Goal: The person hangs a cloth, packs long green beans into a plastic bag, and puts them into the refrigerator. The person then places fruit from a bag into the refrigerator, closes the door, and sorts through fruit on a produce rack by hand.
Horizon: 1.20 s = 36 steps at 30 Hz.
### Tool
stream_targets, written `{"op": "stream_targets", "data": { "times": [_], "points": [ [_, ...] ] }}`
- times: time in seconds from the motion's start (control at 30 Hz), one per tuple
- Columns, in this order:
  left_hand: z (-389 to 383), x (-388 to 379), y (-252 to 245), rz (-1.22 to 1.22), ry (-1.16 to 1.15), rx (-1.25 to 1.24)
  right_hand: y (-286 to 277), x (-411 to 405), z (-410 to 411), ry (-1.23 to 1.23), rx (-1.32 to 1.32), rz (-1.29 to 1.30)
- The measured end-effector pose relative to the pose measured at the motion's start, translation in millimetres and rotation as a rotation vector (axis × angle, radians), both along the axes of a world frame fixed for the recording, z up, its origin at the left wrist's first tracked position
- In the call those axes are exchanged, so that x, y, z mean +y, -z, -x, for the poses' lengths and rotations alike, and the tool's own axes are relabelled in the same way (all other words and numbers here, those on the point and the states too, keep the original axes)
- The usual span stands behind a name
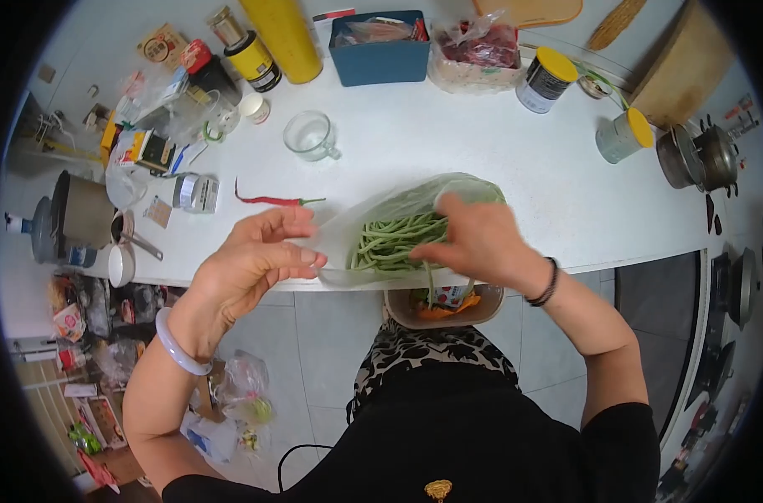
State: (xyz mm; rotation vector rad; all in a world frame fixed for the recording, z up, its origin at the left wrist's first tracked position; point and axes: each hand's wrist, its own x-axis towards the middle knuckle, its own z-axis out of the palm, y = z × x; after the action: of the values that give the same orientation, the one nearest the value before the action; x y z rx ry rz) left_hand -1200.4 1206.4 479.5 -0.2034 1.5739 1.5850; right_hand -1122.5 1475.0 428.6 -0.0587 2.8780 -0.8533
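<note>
Long green beans (394, 242) lie inside a clear plastic bag (381, 204) at the counter's front edge. My left hand (262, 254) pinches the bag's left edge between thumb and fingers. Over the right part of the bag is my right hand (475, 236), its thumb and fingers apart above the beans; whether it touches them or the bag is unclear. A bean or two hangs below that hand, over the edge. Behind the bag's left end lies a red chili pepper (271, 201) with a green stem.
A bin (444, 314) with scraps stands below the counter edge. On the white counter (545, 188) are a glass mug (309, 135), a blue box (379, 63), yellow-lidded cans (545, 78), a paper cup (254, 108) and metal pots (714, 157). Bags (246, 383) lie on the floor at left.
</note>
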Motion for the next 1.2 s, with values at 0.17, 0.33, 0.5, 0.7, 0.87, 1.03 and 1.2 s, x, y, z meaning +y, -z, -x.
{"op": "stream_targets", "data": {
  "times": [0.17,0.33,0.5,0.7,0.87,1.03,1.2],
  "points": [
    [-17,22,-28,-0.024,-0.009,0.151,51,0,-1,-0.314,-0.082,-0.335],
    [-32,20,-24,-0.014,-0.070,0.144,56,2,5,-0.399,-0.085,-0.384],
    [-32,-4,7,0.078,-0.041,0.176,51,29,48,-0.470,0.109,-0.576],
    [-46,-15,54,0.339,0.074,-0.117,71,31,58,-0.309,0.031,-0.547],
    [-49,-8,22,0.127,0.043,0.247,-6,54,52,-0.216,-0.172,0.050],
    [-31,32,17,-0.119,-0.012,0.728,-54,72,30,-0.210,-0.029,0.266],
    [-20,100,60,-0.231,0.096,0.829,-44,24,21,-0.551,0.731,-0.373]
  ]
}}
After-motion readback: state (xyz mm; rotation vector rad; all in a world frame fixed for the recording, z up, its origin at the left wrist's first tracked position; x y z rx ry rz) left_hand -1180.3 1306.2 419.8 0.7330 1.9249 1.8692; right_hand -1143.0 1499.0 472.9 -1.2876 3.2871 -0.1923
